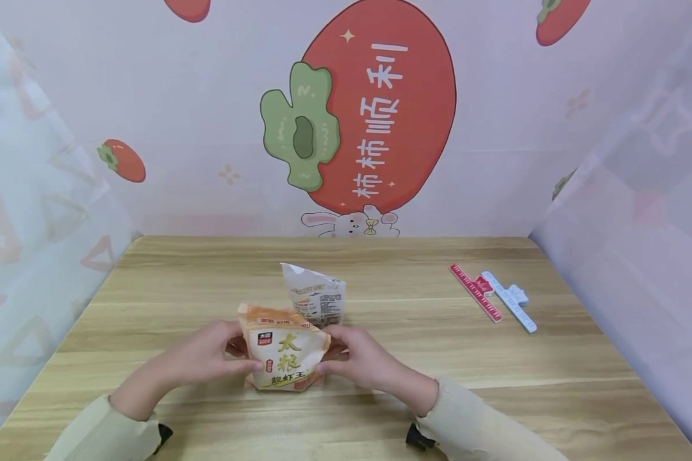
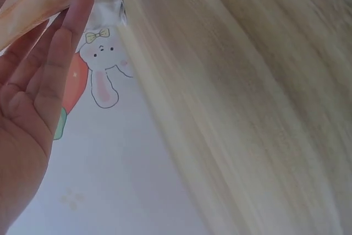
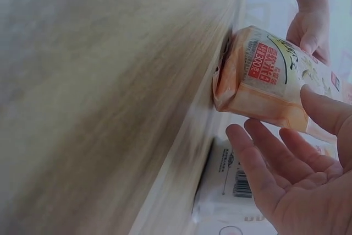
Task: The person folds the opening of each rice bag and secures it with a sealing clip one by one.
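Note:
A small orange-and-white rice bag [image 1: 288,358] stands upright on the table, its printed front facing me. My left hand [image 1: 207,354] holds its left side, the thumb on the front and the fingers behind. On the right side my right hand [image 1: 363,358] grips it likewise; in the right wrist view the thumb [image 3: 324,108] lies against the front. The left wrist view shows the left fingers [image 2: 58,53] against the bag's orange side. Close behind stands a white packet [image 1: 329,298] with dark print, its lower part hidden by the rice bag; a barcode shows in the right wrist view.
To the right lie two long bag clips side by side, one red [image 1: 476,292] and one light blue [image 1: 510,301]. The wood-grain table [image 1: 167,282] ends at a printed back wall [image 1: 207,115], with pale cloth walls at both sides.

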Demonstrator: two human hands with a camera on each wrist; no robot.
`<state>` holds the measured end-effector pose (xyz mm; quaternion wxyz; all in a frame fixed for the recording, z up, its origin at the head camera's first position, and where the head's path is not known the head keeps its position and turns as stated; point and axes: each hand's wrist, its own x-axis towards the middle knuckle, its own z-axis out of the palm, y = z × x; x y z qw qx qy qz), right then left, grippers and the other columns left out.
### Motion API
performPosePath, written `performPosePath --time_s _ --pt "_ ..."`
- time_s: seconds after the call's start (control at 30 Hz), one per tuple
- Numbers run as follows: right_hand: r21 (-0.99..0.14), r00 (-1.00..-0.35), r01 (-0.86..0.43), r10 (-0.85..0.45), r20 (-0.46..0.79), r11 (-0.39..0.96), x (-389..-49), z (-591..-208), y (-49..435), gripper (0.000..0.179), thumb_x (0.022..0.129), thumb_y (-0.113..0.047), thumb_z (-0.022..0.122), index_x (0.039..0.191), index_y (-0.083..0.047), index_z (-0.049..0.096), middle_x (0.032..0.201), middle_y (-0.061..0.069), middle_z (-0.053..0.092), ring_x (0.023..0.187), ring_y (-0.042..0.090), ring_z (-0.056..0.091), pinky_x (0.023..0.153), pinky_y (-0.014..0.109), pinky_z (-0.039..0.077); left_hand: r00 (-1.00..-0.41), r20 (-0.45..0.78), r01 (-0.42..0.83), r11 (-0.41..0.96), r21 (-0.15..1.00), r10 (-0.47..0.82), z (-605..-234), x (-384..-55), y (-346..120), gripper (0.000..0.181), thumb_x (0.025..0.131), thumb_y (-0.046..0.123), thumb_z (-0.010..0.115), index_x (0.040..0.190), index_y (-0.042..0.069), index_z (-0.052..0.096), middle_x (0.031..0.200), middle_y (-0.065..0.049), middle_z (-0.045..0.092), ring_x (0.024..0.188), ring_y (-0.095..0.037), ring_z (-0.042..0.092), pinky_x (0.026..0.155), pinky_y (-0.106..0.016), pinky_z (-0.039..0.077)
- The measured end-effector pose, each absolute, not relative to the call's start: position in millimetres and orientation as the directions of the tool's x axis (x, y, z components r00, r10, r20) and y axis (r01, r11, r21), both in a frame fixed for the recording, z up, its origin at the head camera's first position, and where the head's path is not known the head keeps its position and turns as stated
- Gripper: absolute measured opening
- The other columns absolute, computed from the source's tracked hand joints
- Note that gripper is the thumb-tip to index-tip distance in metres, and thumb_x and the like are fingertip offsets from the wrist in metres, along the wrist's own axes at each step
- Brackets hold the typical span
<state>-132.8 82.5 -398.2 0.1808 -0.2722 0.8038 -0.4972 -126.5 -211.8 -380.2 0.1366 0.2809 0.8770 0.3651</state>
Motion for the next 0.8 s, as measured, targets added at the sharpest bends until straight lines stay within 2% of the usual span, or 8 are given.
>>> performPosePath --time_s 0.23,0.4,0.63,0.8 --pt "-0.911 -0.789 -0.211 -0.612 -0.056 0.355 -131.9 -394.1 88.2 0.037 0.087 -0.004 0.074 0.122 0.0 0.063 0.116 0.015 0.066 0.105 0.027 0.067 0.087 0.025 0.057 -0.815 -0.048 0.371 0.584 0.722 0.577 -375.5 -122.8 -203.3 0.047 0.088 0.042 0.074 0.115 0.005 0.065 0.098 0.003 0.073 0.084 -0.001 0.067 0.074 -0.022 0.058" --pt "-0.908 -0.777 -0.23 -0.628 -0.045 0.35 -131.1 -394.9 96.4 0.037 0.086 -0.005 0.075 0.121 0.001 0.063 0.113 0.015 0.066 0.102 0.025 0.067 0.086 0.025 0.057 -0.812 -0.041 0.378 0.577 0.724 0.583 -373.8 -120.8 -194.7 0.044 0.088 0.04 0.074 0.113 0.005 0.067 0.096 0.003 0.073 0.082 0.0 0.067 0.072 -0.022 0.057" --pt "-0.908 -0.761 -0.254 -0.648 -0.024 0.332 -124.6 -395.6 111.8 0.044 0.088 -0.009 0.074 0.129 -0.003 0.061 0.117 0.014 0.067 0.099 0.018 0.067 0.086 0.026 0.057 -0.806 -0.032 0.379 0.556 0.74 0.591 -375.2 -117.4 -181.1 0.043 0.088 0.038 0.075 0.115 0.005 0.067 0.097 0.0 0.074 0.08 -0.001 0.067 0.07 -0.021 0.057" --pt "-0.908 -0.762 -0.245 -0.646 -0.035 0.339 -118.6 -394.1 122.5 0.037 0.089 -0.014 0.074 0.123 -0.002 0.064 0.113 0.013 0.068 0.098 0.014 0.067 0.085 0.025 0.057 -0.805 -0.042 0.365 0.55 0.751 0.592 -377.4 -113.7 -171.1 0.044 0.087 0.04 0.076 0.114 0.007 0.068 0.097 0.001 0.074 0.079 0.0 0.067 0.07 -0.02 0.057"
